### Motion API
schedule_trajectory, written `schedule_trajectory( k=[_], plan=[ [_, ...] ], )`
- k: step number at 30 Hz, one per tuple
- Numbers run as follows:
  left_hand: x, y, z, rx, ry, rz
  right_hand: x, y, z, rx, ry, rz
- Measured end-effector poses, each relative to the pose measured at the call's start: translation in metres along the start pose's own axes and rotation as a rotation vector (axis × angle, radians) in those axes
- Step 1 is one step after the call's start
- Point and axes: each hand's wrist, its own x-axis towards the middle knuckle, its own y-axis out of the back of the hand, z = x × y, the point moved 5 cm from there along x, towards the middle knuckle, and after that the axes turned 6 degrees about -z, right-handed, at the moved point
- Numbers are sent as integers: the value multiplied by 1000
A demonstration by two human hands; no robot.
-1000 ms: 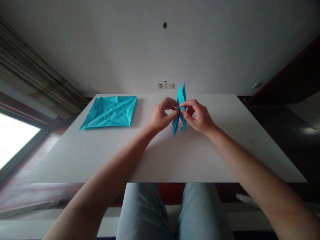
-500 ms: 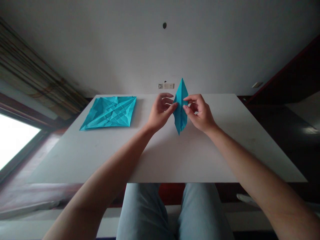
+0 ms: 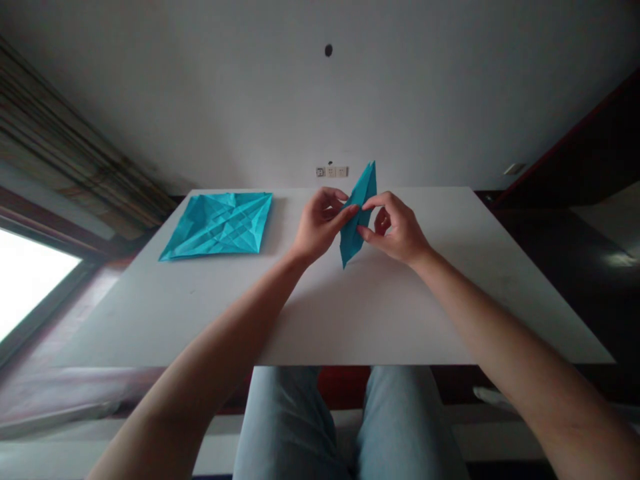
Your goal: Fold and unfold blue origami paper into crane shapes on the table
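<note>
A piece of folded blue origami paper, long and pointed at both ends, is held above the table, its top leaning to the right. My left hand pinches its left side, thumb on the near face and fingers partly behind. From the right, my right hand has forefinger and thumb at the paper's right edge, the two tips slightly apart, the other fingers curled. Off to the left lies a second blue sheet, flat on the table and covered in creases.
The white table stretches from my legs to the wall. Wall sockets sit just above its far edge. A curtain and a bright window are at the left.
The folded paper has turned and tilted, its lower tip shifting left and its top shifting right. My right forefinger and thumb have moved slightly left along it and spread a little.
</note>
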Motion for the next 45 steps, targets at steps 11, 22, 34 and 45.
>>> schedule_trajectory(
  k=[11,22,34,45],
  plan=[
    [-1,1,-1,-28,24,-2,2,4,-10,-87,8,-95],
    [2,2,7,1,63,29,4,0,-8,171,-141,-94],
    [1,1,6,-97,153,15,8,-3,8,478,-248,-1],
    [-5,-16,16,-148,212,-153,10,-1,5,456,-285,5]
  ],
)
